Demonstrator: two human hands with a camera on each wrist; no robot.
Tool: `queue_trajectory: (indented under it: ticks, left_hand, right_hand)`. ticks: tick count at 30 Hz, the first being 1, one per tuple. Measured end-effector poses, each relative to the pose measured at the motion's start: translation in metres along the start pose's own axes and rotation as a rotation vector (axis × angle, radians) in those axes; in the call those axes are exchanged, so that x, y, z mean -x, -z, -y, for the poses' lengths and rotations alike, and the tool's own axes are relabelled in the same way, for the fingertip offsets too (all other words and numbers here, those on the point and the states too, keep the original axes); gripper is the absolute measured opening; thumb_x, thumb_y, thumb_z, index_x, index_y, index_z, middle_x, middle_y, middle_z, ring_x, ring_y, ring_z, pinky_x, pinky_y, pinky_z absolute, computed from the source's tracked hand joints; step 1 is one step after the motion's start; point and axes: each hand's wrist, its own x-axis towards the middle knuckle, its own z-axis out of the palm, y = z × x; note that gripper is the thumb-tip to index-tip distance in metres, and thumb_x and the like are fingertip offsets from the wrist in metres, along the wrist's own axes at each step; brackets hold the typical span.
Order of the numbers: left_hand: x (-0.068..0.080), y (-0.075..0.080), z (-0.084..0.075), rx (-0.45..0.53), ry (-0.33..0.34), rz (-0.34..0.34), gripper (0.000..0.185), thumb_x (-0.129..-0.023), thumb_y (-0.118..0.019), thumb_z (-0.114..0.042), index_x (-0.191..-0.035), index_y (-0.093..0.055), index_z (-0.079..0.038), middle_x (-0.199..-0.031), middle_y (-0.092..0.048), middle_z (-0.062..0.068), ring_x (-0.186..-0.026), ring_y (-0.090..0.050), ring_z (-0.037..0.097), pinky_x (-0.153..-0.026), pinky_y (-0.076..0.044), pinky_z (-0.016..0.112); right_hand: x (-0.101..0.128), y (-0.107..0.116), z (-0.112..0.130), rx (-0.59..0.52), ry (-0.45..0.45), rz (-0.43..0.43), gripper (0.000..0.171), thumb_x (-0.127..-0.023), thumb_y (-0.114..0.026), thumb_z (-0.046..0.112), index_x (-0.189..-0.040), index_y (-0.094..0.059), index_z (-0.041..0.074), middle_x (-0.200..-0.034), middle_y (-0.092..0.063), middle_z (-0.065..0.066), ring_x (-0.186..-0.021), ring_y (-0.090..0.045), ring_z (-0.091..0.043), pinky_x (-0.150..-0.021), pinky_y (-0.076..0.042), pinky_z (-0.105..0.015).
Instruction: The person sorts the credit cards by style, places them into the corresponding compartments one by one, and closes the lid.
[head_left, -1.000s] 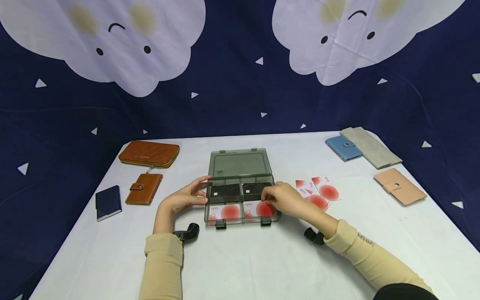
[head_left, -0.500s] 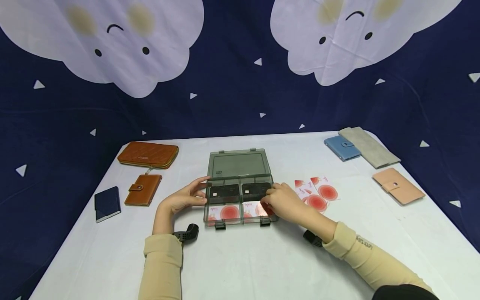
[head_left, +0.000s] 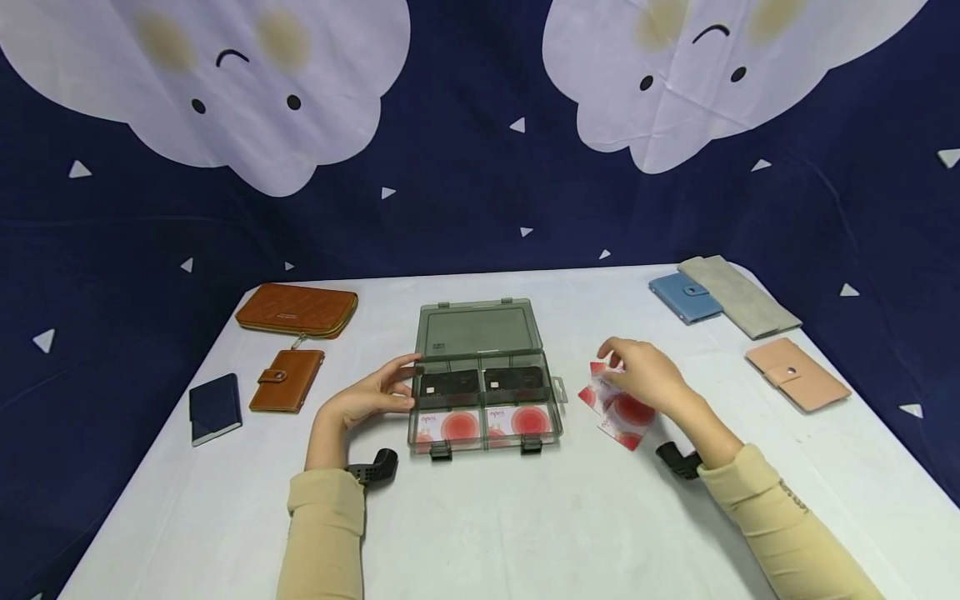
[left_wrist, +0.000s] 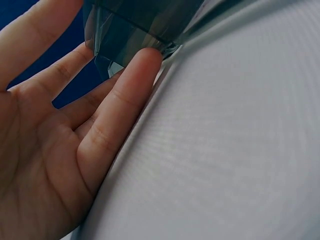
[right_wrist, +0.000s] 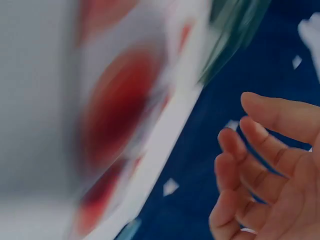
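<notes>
Box at frame middle is steadied by left hand, fingers flat. Red cards right of box are touched by right hand; grasp cannot be told.

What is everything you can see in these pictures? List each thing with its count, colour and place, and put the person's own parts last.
Storage box: one, smoky grey-green, table centre, lid open.
Dark cards: two, far compartments of the box.
Red-and-white cards in box: two, near compartments.
Loose cards: a few, red-and-white, right of the box, under the right hand.
Wallets, left: long brown; small brown; navy.
Wallets, right: blue; grey; pink.
Tablecloth: one, white.
Backdrop: navy, white clouds.
Left hand: fingers straight against the box's left side.
Right hand: on the loose cards; grip unclear.
</notes>
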Motion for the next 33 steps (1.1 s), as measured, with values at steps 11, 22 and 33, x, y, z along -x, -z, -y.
queue_trajectory:
  ticks: [11,22,33]
  left_hand:
    - [0.001,0.0,-0.001,-0.005,-0.003,0.0,0.084,-0.082,-0.067,-0.004,-0.148,-0.015,-0.014,-0.148,-0.016,0.023,-0.095,-0.053,0.014,-0.084,-0.044,0.03]
    - [0.0,0.001,0.0,-0.012,-0.003,-0.004,0.084,-0.082,-0.067,-0.005,-0.148,-0.017,-0.015,-0.149,-0.016,0.022,-0.097,-0.051,0.016,-0.083,-0.044,0.03]
    - [0.0,0.0,-0.001,-0.01,0.004,-0.001,0.084,-0.082,-0.067,-0.005,-0.148,-0.016,-0.015,-0.149,-0.015,0.022,-0.097,-0.051,0.015,-0.084,-0.044,0.031]
  right_hand:
    - [0.011,0.012,-0.055,0.038,-0.384,0.271,0.056,-0.079,-0.069,0.036,-0.1,-0.041,-0.008,-0.088,-0.053,-0.023,-0.08,-0.053,-0.039,-0.066,-0.041,-0.049]
    - [-0.004,0.013,-0.08,-0.216,-0.333,0.366,0.052,-0.076,-0.07,0.017,-0.105,-0.044,-0.017,-0.093,-0.051,-0.023,-0.082,-0.047,-0.028,-0.071,-0.041,-0.038]
    - [-0.014,0.027,-0.074,-0.358,-0.294,0.169,0.026,-0.088,-0.054,0.004,-0.106,-0.048,-0.014,-0.08,-0.05,-0.007,-0.069,-0.045,-0.014,-0.06,-0.039,-0.029]
